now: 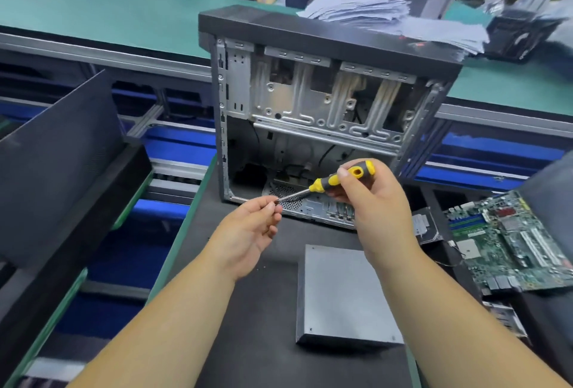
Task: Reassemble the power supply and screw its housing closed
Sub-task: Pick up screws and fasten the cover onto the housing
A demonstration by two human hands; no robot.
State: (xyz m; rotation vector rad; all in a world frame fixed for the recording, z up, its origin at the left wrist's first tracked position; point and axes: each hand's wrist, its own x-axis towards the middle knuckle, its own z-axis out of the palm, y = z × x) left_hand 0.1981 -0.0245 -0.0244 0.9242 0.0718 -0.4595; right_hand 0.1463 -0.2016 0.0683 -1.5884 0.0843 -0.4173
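Note:
The grey metal power supply (344,294) lies flat on the black mat, low and right of centre, with its housing closed. Above it, my right hand (372,201) grips the yellow and black handle of a screwdriver (338,179), whose shaft points left and slightly down. My left hand (251,232) pinches a small dark screw (277,200) against the screwdriver's tip. Both hands hover in the air in front of the open computer case (316,114).
A green motherboard (508,241) lies at the right, with a drive (426,226) beside it. A dark panel (59,155) leans at the left. A stack of papers (387,18) rests on the case top and the green bench (93,9) behind. A person sits far back.

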